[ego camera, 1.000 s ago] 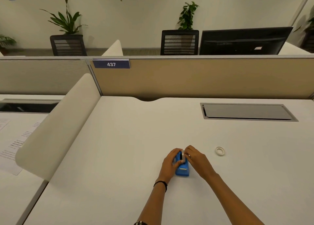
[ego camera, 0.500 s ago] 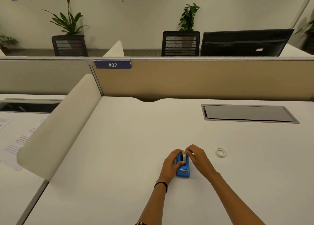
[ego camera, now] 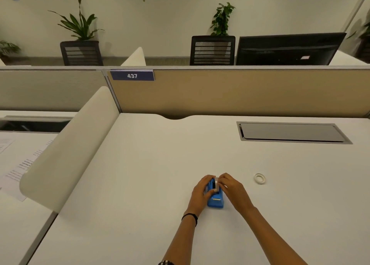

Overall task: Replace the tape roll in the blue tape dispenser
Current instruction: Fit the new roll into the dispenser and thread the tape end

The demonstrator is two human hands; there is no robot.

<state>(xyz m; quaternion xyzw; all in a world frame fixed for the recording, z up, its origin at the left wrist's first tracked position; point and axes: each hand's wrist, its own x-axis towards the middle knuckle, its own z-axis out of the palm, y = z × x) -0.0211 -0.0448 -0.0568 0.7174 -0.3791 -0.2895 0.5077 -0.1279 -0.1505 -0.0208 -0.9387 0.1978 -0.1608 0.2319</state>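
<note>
The blue tape dispenser (ego camera: 215,200) stands on the white desk (ego camera: 160,164), cutter end toward me. A whitish tape roll (ego camera: 215,184) sits upright in its top slot. My left hand (ego camera: 200,192) grips the dispenser's left side. My right hand (ego camera: 233,190) comes in from the right, its fingertips pinched on the roll at the top. A second small white tape ring (ego camera: 259,178) lies flat on the desk to the right, apart from both hands.
A grey cable hatch (ego camera: 290,133) is set into the desk at the back right. A beige partition (ego camera: 240,92) closes the far edge. A curved white divider (ego camera: 66,150) borders the left side, with printed papers (ego camera: 18,164) on the neighbouring desk.
The tape roll now shows in the dispenser's slot, where a second ago a dark opening was seen. My right fingers have shifted onto the roll. The left hand has stayed on the dispenser.
</note>
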